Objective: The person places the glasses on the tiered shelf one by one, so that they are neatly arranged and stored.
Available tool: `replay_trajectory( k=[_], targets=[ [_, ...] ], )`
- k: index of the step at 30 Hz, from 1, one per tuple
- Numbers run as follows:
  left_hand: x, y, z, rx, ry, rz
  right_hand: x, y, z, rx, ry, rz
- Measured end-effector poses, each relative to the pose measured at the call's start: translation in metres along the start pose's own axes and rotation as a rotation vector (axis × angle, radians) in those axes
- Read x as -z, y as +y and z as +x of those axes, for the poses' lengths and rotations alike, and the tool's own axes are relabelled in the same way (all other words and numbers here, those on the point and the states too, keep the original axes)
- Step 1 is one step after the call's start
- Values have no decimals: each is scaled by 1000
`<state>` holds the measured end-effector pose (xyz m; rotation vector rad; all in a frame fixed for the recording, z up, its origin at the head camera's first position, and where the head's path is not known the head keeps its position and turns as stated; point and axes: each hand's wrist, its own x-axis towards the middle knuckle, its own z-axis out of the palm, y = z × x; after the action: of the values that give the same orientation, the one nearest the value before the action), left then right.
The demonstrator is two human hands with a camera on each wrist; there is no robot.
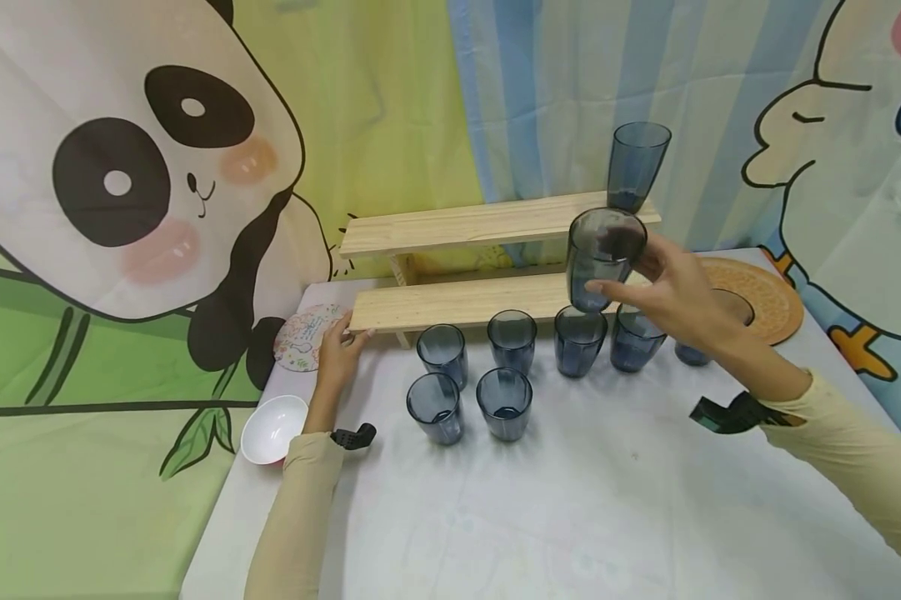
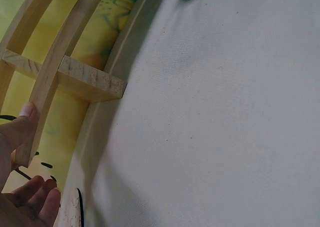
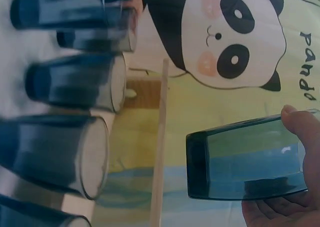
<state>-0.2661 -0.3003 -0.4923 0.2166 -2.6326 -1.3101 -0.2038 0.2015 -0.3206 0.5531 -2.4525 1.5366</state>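
Observation:
A smoky blue drinking glass (image 1: 596, 267) is held upright by my right hand (image 1: 678, 292), above the lower board of a two-tier wooden shelf (image 1: 450, 304). The right wrist view shows the thumb on one side of that glass (image 3: 240, 152) and fingers on the other. At the shelf's left end, my left hand (image 1: 336, 360) grips the lower board, its thumb on the board's edge in the left wrist view. One matching glass (image 1: 638, 162) stands on the upper board's right end. Several more glasses, including a front one (image 1: 504, 408), stand upright on the table before the shelf.
A white bowl (image 1: 272, 429) sits at the table's left edge, with a round floral mat (image 1: 307, 337) behind it. A round tan mat (image 1: 776, 304) lies at the right rear, near another glass (image 1: 692, 356) partly hidden by my right forearm. Printed curtains hang behind the white-covered table (image 1: 570, 517).

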Motion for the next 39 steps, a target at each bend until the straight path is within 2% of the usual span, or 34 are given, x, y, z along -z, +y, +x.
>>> replay_trajectory(
  k=[4, 12, 18, 28, 39],
  targets=[
    [0, 1, 0, -5, 1, -1, 5, 4, 29, -5, 21, -7],
    [-1, 0, 2, -9, 5, -15, 6, 19, 84, -67, 80, -103],
    [-1, -1, 3, -25, 6, -5, 1, 29, 115, -98, 155, -140],
    [-1, -1, 1, -31, 16, -12, -13, 42, 150, -157, 224, -120],
    [-1, 1, -1, -2, 18, -6, -21, 59, 162, -191, 261, -148]
  ],
)
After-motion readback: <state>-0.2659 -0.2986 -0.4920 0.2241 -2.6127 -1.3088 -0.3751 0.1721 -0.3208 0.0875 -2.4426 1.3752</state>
